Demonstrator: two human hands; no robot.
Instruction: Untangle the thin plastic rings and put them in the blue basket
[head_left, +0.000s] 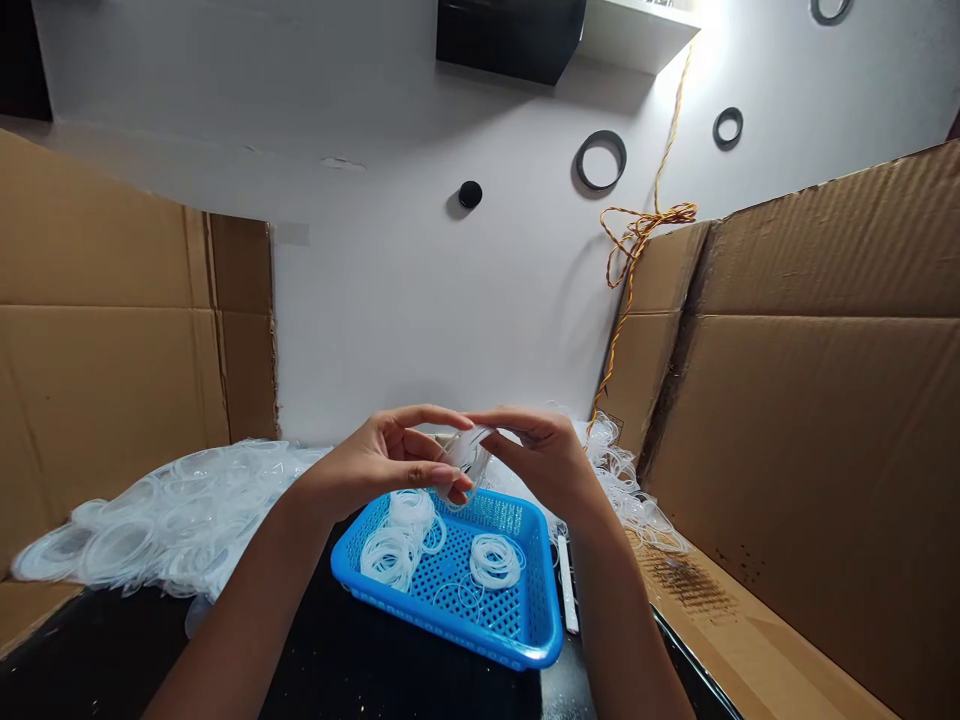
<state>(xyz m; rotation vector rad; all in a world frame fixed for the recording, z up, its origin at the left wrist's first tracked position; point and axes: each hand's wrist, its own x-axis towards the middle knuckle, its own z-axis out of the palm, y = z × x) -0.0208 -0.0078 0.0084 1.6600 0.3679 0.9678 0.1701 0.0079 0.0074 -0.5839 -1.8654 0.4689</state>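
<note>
Above the far side of a blue plastic basket [450, 612], both hands are closed around one bundle of clear rings [471, 458]. My left hand [397, 455] pinches it between thumb and fingers from the left. From the right, my right hand [536, 450] grips its upper edge, with those fingertips partly hidden. Inside the perforated basket lie coiled bundles of similar translucent rings: two on the left [391, 556] and one on the right [495, 562]. A few loose thin rings [461, 597] rest on the basket floor between them.
A heap of clear rings [180, 510] spreads at left, and a looser pile [637, 490] at right. Cardboard walls [817, 400] flank the black table [315, 660]. A white strip [568, 585] lies right of the basket. A twisted orange cord [634, 245] hangs on the back wall.
</note>
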